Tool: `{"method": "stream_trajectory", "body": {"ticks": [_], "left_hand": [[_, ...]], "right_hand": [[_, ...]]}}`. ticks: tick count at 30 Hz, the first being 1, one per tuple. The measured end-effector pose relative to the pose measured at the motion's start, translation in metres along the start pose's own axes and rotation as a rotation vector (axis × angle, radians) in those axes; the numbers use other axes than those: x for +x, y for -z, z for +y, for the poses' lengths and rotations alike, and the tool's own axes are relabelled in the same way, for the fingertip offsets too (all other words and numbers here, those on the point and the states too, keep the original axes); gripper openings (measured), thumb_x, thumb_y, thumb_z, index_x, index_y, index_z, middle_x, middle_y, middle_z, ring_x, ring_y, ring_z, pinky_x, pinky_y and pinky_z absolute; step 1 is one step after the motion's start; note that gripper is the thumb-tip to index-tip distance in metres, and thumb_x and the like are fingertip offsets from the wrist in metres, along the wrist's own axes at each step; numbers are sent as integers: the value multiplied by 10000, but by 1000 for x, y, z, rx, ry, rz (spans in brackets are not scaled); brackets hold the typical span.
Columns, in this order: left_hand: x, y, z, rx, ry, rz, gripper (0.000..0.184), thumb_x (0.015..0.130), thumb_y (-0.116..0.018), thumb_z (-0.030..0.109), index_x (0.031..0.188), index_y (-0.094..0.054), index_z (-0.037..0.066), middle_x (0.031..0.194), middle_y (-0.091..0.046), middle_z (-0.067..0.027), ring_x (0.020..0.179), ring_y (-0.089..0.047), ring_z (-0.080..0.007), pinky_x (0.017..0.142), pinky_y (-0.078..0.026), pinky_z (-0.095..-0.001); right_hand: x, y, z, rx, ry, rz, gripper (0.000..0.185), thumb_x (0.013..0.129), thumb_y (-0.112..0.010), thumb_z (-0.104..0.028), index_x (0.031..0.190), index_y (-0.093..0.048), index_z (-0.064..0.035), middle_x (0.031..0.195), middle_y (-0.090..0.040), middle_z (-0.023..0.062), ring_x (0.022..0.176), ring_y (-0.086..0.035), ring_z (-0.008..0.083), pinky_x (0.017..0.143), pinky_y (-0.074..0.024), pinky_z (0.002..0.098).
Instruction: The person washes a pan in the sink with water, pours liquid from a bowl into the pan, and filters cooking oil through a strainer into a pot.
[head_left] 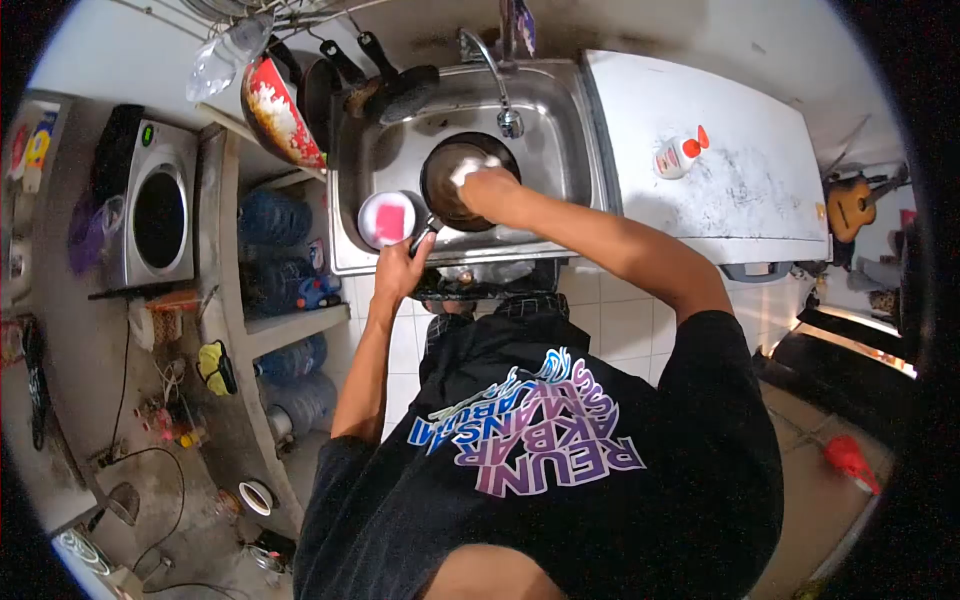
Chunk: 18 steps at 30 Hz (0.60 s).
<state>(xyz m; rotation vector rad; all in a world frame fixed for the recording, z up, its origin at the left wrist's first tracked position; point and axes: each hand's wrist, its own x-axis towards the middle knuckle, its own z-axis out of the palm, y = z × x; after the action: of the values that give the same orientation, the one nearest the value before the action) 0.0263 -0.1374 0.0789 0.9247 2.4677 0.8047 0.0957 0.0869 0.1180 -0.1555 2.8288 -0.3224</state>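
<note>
In the sink, a dark frying pan lies with its handle toward me. My left hand is closed around the pan's black handle. Over the pan's inside, my right hand is bent with fingers closed, and something white and foamy shows at the fingertips; whether it is suds or a scrubber I cannot make out. A white bowl sits left of the pan, with a pink sponge in it, close to my left hand.
A curved faucet hangs over the steel sink. More dark pans rest at its back left corner. On the white top at right is a white bottle with red cap. Water jugs fill the left shelves.
</note>
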Motion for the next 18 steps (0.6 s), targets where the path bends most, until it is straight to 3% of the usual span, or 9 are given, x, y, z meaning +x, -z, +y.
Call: {"method": "stream_trajectory", "body": {"ticks": [1, 2, 3, 6, 7, 8, 12, 16, 18], "left_hand": [[3, 2, -5, 0, 2, 1, 549, 875, -574, 480, 717, -624, -43, 501, -496, -221, 483, -522, -374, 515, -404, -446], [7, 6, -10, -26, -37, -79, 545, 894, -556, 468, 726, -619, -46, 514, -487, -202, 490, -476, -283, 521, -399, -411], [12, 11, -10, -52, -77, -158, 541, 913, -538, 456, 735, -614, -49, 527, -477, -183, 497, -430, -193, 527, -394, -377], [25, 25, -18, -22, -10, -380, 516, 918, -535, 452, 767, -605, -36, 575, -483, -142, 585, -449, -152, 590, -419, -374], [28, 26, -27, 3, -11, -470, 501, 918, -537, 449, 786, -605, -30, 589, -481, -133, 610, -452, -141, 604, -423, -375], [29, 21, -37, -39, -58, -402, 651, 869, -537, 555, 662, -572, -61, 553, -517, -197, 504, -493, -292, 527, -385, -416], [33, 46, -2, 153, -263, -180, 647, 847, -526, 595, 623, -576, -10, 611, -586, -214, 611, -568, -409, 559, -427, -455], [28, 36, 15, 374, -97, -162, 666, 847, -507, 613, 653, -615, -15, 641, -600, -226, 671, -600, -414, 607, -467, -479], [28, 32, 10, 329, -84, -179, 670, 844, -510, 614, 650, -623, -16, 648, -605, -231, 675, -596, -420, 603, -464, -480]], "right_hand": [[0, 4, -3, 1, -24, 90, 218, 837, -494, -129, 796, -663, 3, 935, -661, 191, 907, -653, 320, 766, -533, 402], [30, -58, 17, -16, 110, 393, 205, 827, -520, -169, 795, -670, -33, 915, -659, 128, 831, -653, 266, 720, -540, 358], [21, -60, 18, -196, 348, 564, 223, 835, -515, -192, 795, -659, -27, 991, -639, 111, 979, -602, 266, 813, -508, 350], [16, -67, 28, -223, 383, 398, 233, 847, -510, -209, 830, -693, -65, 1093, -623, 84, 1085, -542, 254, 875, -465, 344], [10, -64, 25, -430, 333, 225, 239, 855, -507, -216, 857, -707, -86, 1092, -632, 74, 1078, -547, 249, 880, -454, 350], [6, -60, 21, -633, 280, 50, 249, 863, -503, -223, 884, -722, -107, 1091, -641, 63, 1071, -551, 244, 885, -444, 355], [5, -73, 18, -432, 118, -124, 266, 879, -499, -235, 944, -721, -104, 1011, -673, 82, 1024, -579, 262, 918, -411, 398], [9, -83, 24, 202, 95, -263, 286, 802, -553, -94, 1072, -612, -18, 924, -655, 183, 842, -631, 304, 745, -500, 444], [-2, -79, 28, 354, 63, -259, 242, 809, -542, -85, 1030, -615, -18, 889, -645, 186, 850, -626, 308, 747, -501, 433]]}}
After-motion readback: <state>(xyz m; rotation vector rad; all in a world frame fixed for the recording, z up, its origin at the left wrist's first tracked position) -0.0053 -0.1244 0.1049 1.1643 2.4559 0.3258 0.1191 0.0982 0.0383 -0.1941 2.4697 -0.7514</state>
